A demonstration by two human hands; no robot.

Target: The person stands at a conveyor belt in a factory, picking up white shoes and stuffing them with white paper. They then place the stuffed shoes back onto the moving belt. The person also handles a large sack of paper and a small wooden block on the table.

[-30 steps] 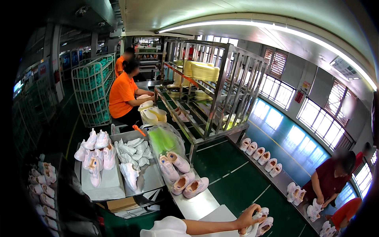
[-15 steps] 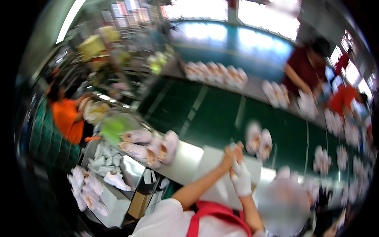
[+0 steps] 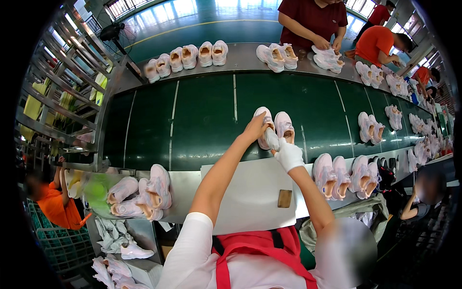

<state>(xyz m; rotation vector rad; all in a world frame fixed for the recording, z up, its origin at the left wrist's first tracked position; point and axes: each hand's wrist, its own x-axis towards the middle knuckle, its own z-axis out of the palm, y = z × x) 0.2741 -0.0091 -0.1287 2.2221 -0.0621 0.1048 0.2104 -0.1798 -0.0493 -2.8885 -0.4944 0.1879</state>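
Note:
A pair of pale pink-white sneakers stands on the green conveyor belt (image 3: 202,139), toes pointing away from me. My bare left hand (image 3: 255,127) is closed round the left sneaker (image 3: 263,113) of the pair. Beside it, the right sneaker (image 3: 284,123) stands untouched by the left hand. My right hand (image 3: 290,155), in a white glove, pinches a crumpled whitish wad (image 3: 272,138) at the heel opening of the left sneaker. The gloved fingertips are partly hidden behind the wad.
A white board (image 3: 245,188) with a small brown block (image 3: 284,198) lies before me. Sneakers stand left (image 3: 158,189) and right (image 3: 332,176) on the near ledge. More line the far ledge (image 3: 190,55), where a co-worker in dark red (image 3: 308,24) handles shoes. A metal rack (image 3: 72,77) rises at left.
Both hands have moved from being together above the board to the pair on the belt. The left hand has taken hold of the left sneaker. My view has also turned.

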